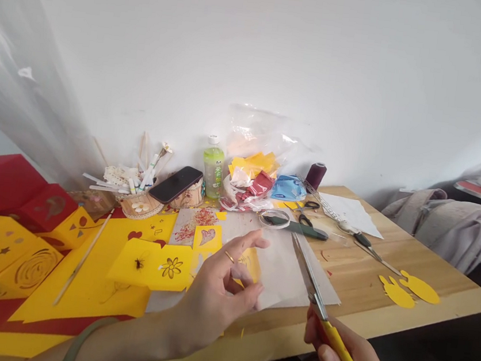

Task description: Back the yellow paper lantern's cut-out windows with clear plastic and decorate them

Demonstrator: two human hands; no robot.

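Note:
My right hand (340,354) grips a pair of scissors (318,296) with a yellow handle, the long blades pointing up and away, only slightly apart. To its left, my left hand (221,294) hovers over the grey work sheet (235,223), thumb and index finger apart, with a ring on one finger. Part of a yellow paper piece with curved cuts (252,264) shows behind those fingers. Beside the left hand lies a yellow card (148,264) with a flower cut-out and a dark, spidery shape. A whitish sheet (282,272) lies between the hands.
Yellow and red cut papers (94,280) cover the left side. Along the wall stand pen holders (140,201), a phone (177,184), a green bottle (213,168), a plastic bag of scraps (253,176) and a thread spool (315,176). Two yellow rabbit-like cut-outs (399,292) lie right.

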